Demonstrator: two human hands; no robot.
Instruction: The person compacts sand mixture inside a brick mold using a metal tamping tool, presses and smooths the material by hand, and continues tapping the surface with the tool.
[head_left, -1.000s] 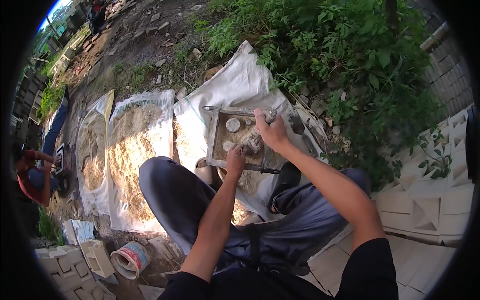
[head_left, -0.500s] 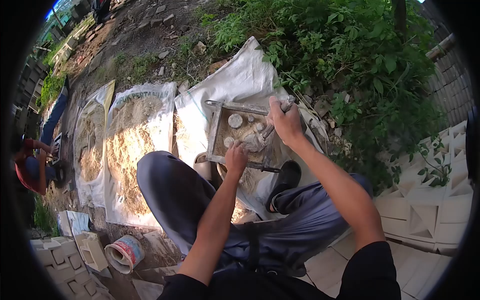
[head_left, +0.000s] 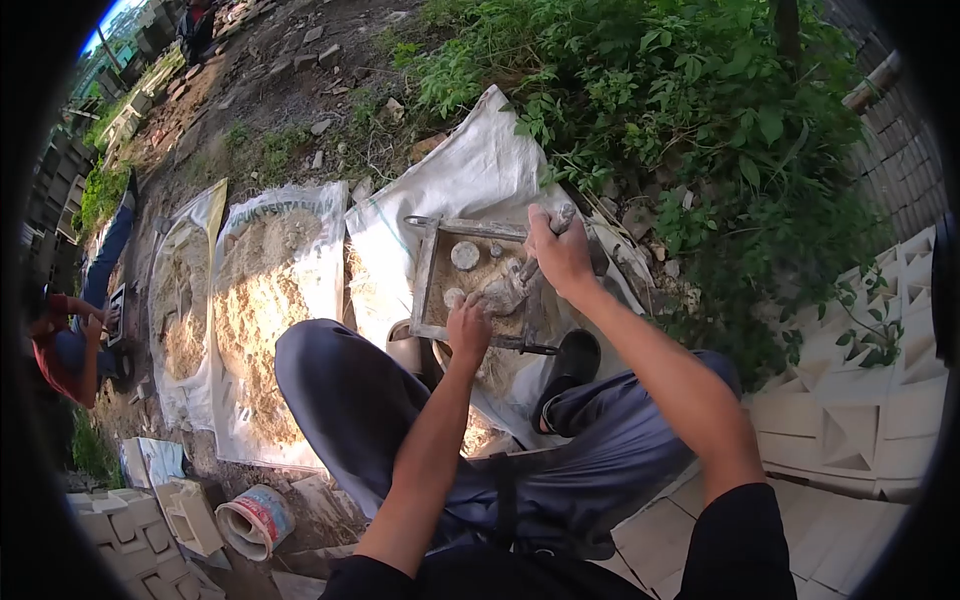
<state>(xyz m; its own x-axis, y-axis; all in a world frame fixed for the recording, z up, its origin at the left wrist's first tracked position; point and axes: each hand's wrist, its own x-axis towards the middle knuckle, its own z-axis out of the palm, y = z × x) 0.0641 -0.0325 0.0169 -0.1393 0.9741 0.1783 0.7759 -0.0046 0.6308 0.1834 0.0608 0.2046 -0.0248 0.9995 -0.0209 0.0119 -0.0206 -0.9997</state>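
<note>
A square frame (head_left: 428, 272) rests on a white sack (head_left: 455, 175) between my feet, holding sandy material and several round pieces. My right hand (head_left: 560, 250) is closed around the handle of a tool (head_left: 564, 215) at the frame's right side. The tool's lower end reaches down to a pale, dusty lump (head_left: 503, 292) inside. My left hand (head_left: 468, 325) is over the frame's near edge, its fingertips at a small round piece (head_left: 454, 297) and the lump. What it grips, if anything, is too small to tell.
Sacks with sand (head_left: 265, 310) lie to the left. A bucket (head_left: 256, 522) and concrete blocks (head_left: 130, 535) are at the lower left. Another person (head_left: 70, 345) sits at the far left. Plants (head_left: 690, 130) grow at the upper right, above pale blocks (head_left: 850, 430).
My right hand has shifted a little to the right with the handle. My left hand has come off the tool's lower end and moved slightly left, over the small round piece.
</note>
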